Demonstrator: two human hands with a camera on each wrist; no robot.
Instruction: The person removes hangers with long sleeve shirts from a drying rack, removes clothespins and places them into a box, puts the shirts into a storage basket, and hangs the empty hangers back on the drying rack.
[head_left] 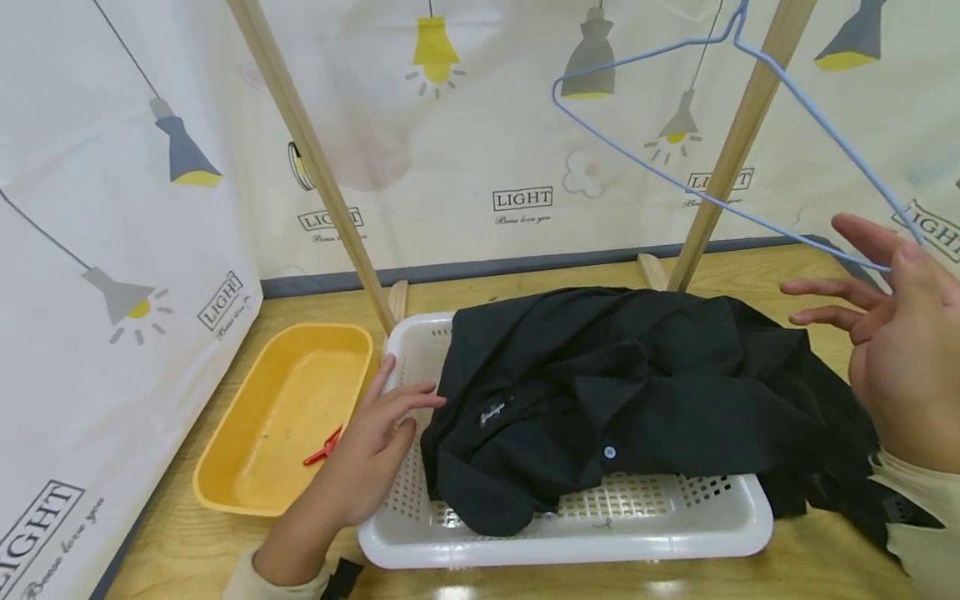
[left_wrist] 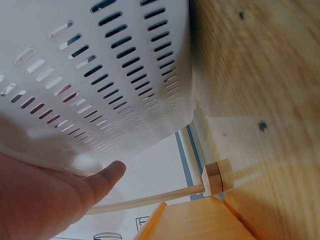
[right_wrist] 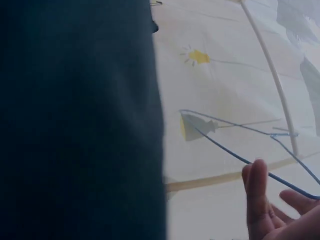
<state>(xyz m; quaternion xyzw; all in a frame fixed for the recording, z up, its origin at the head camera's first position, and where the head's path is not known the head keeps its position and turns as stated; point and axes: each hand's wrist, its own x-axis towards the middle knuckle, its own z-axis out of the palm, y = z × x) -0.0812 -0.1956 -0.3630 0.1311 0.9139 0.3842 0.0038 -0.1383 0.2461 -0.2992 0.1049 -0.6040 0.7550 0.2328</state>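
our right hand (head_left: 903,354), spread, is nearer the blue hanger (head_left: 840,142), whose long axis rises leftward from it; our left hand (head_left: 375,462), also spread, touches the white basket (head_left: 566,552)

Matt black cloth garment (head_left: 675,417), glossy white perforated plastic basket (head_left: 562,551), smooth yellow plastic tray (head_left: 281,400) at its nine o'clock, smooth blue triangular hanger (head_left: 840,139)
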